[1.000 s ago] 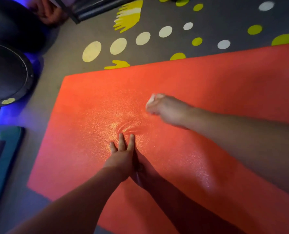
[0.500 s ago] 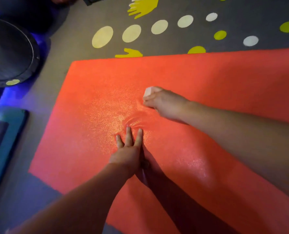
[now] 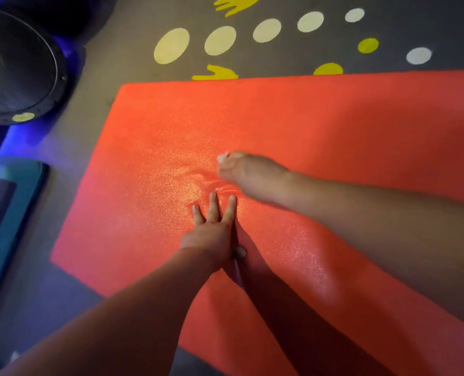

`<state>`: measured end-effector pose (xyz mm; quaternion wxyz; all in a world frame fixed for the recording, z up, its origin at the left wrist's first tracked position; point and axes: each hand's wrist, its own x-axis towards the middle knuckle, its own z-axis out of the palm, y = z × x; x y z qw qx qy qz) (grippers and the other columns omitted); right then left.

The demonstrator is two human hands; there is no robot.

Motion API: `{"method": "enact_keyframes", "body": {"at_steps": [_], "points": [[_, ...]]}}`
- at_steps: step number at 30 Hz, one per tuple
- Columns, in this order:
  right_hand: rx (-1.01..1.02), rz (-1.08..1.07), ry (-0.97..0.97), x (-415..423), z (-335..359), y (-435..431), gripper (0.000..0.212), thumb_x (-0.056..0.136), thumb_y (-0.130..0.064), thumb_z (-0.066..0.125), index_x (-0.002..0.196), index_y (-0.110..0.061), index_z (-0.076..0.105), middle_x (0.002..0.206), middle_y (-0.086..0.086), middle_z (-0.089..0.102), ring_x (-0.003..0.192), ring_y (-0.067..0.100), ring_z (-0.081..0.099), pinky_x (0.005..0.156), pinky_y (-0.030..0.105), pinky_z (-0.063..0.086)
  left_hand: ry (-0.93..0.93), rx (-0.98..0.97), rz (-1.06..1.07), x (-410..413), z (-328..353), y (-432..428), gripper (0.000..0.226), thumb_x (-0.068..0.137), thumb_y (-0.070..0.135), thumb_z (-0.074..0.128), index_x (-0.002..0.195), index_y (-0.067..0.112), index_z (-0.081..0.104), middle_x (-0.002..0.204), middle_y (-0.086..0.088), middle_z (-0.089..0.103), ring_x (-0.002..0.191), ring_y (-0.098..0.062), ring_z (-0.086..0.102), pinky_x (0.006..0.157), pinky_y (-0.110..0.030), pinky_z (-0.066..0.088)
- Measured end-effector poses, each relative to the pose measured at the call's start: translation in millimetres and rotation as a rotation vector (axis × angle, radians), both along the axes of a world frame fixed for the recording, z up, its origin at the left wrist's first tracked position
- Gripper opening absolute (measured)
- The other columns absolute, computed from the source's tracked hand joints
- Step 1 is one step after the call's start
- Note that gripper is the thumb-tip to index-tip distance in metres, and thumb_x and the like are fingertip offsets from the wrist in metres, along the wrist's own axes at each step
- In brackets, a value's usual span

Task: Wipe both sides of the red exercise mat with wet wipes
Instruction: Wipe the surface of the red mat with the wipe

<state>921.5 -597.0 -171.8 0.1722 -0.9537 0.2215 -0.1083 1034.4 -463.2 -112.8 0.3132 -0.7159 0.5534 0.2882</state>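
Mat (image 3: 334,126) lies flat on the dotted floor (image 3: 279,63). Near its middle my left hand (image 3: 212,234) presses down, fingers straight and spread, to pin it against bunching. Just beyond, my right hand (image 3: 247,175) grips a wipe (image 3: 222,158) where the surface wrinkles.

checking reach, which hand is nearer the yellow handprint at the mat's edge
Right. The right hand is on the mat, short of the handprint; the left hand presses farther back.
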Motion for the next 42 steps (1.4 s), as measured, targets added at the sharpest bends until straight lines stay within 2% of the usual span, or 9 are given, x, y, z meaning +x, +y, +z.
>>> {"method": "enact_keyframes", "body": {"at_steps": [3,6,9,18,23,26,31,39,42], "points": [[-0.034,0.185,0.0,-20,3,4,0.031,0.091,-0.007,0.049,0.114,-0.004,0.069,0.123,0.014,0.066,0.112,0.036,0.059,0.096,0.043,0.05,0.006,-0.005,-0.02,3,1,1,0.12,0.088,0.047,0.074,0.154,0.046,-0.026,0.16,0.004,-0.042,0.151,-0.041,-0.026,0.115,-0.068,0.025],[-0.085,-0.279,0.017,-54,2,-49,0.035,0.089,-0.009,0.036,0.106,-0.009,0.066,0.117,0.016,0.066,0.104,0.036,0.059,0.087,0.04,0.049,0.001,-0.027,-0.055,6,-1,2,0.119,0.089,0.05,0.073,0.154,0.044,-0.026,0.16,0.002,-0.041,0.151,-0.043,-0.023,0.114,-0.068,0.027],[-0.005,-0.63,0.104,-81,-1,-67,0.05,0.087,-0.012,0.021,0.127,-0.01,0.051,0.131,0.02,0.056,0.116,0.038,0.056,0.095,0.042,0.048,0.008,-0.052,-0.075,9,-3,1,0.117,0.088,0.055,0.071,0.154,0.044,-0.026,0.161,0.002,-0.039,0.152,-0.044,-0.021,0.115,-0.068,0.027],[0.005,-0.007,0.025,-57,9,96,0.054,0.077,0.003,0.048,0.13,0.004,0.059,0.136,0.019,0.059,0.114,0.042,0.058,0.098,0.047,0.052,0.144,-0.133,-0.224,39,6,9,0.117,0.081,0.069,0.069,0.16,0.04,-0.013,0.168,-0.002,-0.024,0.153,-0.046,-0.01,0.121,-0.061,0.018],[-0.025,0.191,0.098,-59,34,114,0.027,0.089,-0.013,0.044,0.103,-0.008,0.066,0.112,0.011,0.067,0.096,0.031,0.06,0.088,0.039,0.047,0.298,-0.101,-0.338,86,16,59,0.106,0.09,0.048,0.073,0.164,0.021,0.002,0.17,-0.01,-0.014,0.158,-0.027,-0.001,0.125,-0.029,0.009],[-0.027,-0.146,0.075,-63,38,87,0.018,0.083,-0.013,0.045,0.082,-0.016,0.063,0.087,0.009,0.065,0.084,0.032,0.059,0.078,0.038,0.041,0.309,-0.135,-0.302,116,17,91,0.1,0.09,0.04,0.074,0.164,0.022,0.01,0.171,-0.006,-0.007,0.158,-0.022,0.005,0.126,-0.028,0.013],[-0.05,-0.703,0.085,-55,25,85,0.02,0.088,-0.011,0.054,0.094,-0.013,0.072,0.096,0.016,0.062,0.097,0.04,0.057,0.085,0.04,0.041,0.263,-0.317,-0.159,130,14,131,0.09,0.09,0.031,0.071,0.163,0.022,0.019,0.172,-0.006,0.005,0.157,-0.024,0.011,0.126,-0.031,0.015],[-0.052,0.331,0.023,12,32,236,0.02,0.098,-0.022,0.052,0.101,-0.008,0.066,0.094,0.012,0.057,0.086,0.03,0.052,0.072,0.04,0.043,0.221,-0.377,-0.096,131,7,171,0.085,0.088,0.04,0.063,0.161,0.014,0.028,0.168,-0.017,0.019,0.153,-0.037,0.023,0.125,-0.039,0.015],[-0.233,0.223,0.063,5,32,194,0.027,0.094,-0.029,0.043,0.1,-0.016,0.067,0.092,0.009,0.059,0.09,0.033,0.054,0.073,0.042,0.047,0.208,-0.359,-0.123,138,7,177,0.087,0.088,0.044,0.063,0.161,0.017,0.025,0.169,-0.015,0.016,0.153,-0.037,0.022,0.124,-0.04,0.014]]}}
